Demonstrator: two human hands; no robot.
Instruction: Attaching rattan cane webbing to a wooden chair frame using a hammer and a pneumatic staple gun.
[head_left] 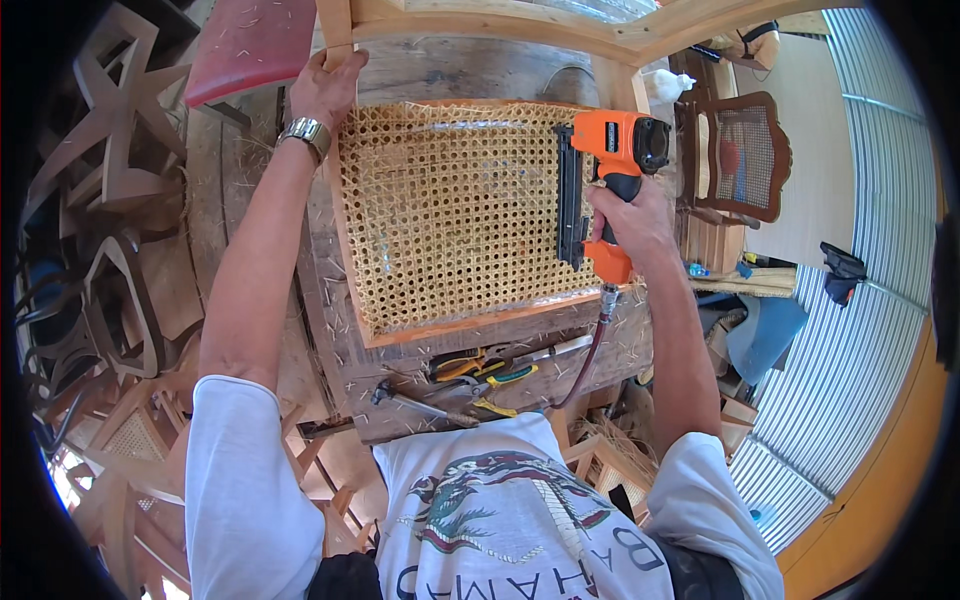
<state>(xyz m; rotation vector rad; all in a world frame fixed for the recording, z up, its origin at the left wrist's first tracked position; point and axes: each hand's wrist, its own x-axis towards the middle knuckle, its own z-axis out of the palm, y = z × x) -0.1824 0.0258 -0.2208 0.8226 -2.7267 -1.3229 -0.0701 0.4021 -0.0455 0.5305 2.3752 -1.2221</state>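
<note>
1. A cane-webbed chair seat (pixel 455 215) in a wooden frame is seen lying flat on a rough wooden surface (pixel 420 400), viewed from above.
2. The left hand (pixel 325 90) is closed around the frame's far left corner, and the seat is held steady by it.
3. The right hand (pixel 630 220) is wrapped fully around the handle of an orange pneumatic nailer (pixel 605 195); its black nose is laid along the right edge of the caning, with an air hose (pixel 590 350) trailing down off the surface.
4. A hammer (pixel 420 405) and yellow-handled pliers (pixel 480 370) are seen at the near edge, just beside the hose.
5. Risks, as judged: a fastener could be fired off-line if the nose is tilted, and the cane could be split or missed. The seat could be shifted if the left grip is loosened. The hose could be snagged on the nearby tools, and the nailer jerked aside.
</note>
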